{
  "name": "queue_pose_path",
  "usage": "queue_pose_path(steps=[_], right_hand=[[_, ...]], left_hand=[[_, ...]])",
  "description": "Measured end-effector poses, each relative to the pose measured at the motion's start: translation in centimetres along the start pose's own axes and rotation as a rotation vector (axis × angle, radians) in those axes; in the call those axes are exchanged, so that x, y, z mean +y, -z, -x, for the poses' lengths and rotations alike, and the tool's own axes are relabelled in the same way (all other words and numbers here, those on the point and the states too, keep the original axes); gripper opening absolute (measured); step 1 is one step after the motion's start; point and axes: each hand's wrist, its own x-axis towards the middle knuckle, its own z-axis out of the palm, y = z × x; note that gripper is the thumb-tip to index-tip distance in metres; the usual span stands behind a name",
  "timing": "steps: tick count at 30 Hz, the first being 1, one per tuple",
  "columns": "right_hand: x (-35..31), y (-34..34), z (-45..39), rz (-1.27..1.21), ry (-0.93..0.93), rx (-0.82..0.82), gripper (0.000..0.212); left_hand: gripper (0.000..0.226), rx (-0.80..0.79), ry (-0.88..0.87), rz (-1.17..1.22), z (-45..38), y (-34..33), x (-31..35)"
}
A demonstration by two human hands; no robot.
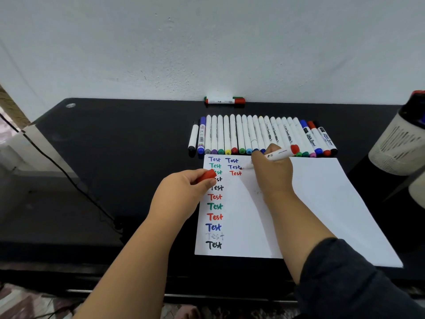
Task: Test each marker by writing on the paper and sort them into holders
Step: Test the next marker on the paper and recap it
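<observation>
Nearest, a dark sleeve on the right forearm, bare left forearm beside it, both reaching over the front edge of a black table. On the table, a white sheet of paper, slightly skewed, its left column filled with the word "Test" in black, grey, blue, red and green, with three more in a second column near the top. Over the paper's left edge, left hand, fingers curled, pinching a red cap between thumb and fingertips. Further up, right hand wrapped around a white marker with a red end, tip down at the paper just right of the second column; tip itself blurred, contact with the sheet not certain. Just beyond the paper's top edge, a row of markers lying side by side, mostly white barrels with coloured caps toward the paper. At far right, a pale slotted holder with dark marker ends showing at its top. Farthest, against the wall, two more markers lying crosswise, red and green ends.
</observation>
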Motion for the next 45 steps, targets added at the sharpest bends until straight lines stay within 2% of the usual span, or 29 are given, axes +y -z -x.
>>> queue_pose_path(steps=[7,18,21,27,34,45], right_hand=[[-1.4,0.3,0.3,-0.379,-0.117,-0.141,0.035],[-2.1,-0.6,2.1,-0.290,-0.101,-0.375,0.038],[-2.5,-0.4,2.7,-0.302,-0.084,-0.419,0.031],[-3.3,-0.1,3.1,-0.224,-0.116,-0.359,0.025],[-3.5,-0.6,3.4,-0.325,-0.246,-0.235,0.022],[-3.0,-1.3,3.3,-0.350,-0.307,-0.185,0.007]], left_hand=[[0.038,-0.037,-0.016,0.251,0.8,0.1,0.1],[0.037,-0.074,-0.094,0.260,1.2,0.1,0.7],[0.035,-0.042,-0.107,0.282,1.4,0.2,0.6],[0.033,-0.011,-0.079,0.356,1.4,0.1,0.9],[0.031,-0.035,-0.072,0.361,1.5,-0.4,1.4],[0.014,-0.070,-0.091,0.359,1.6,-0.3,1.4]])
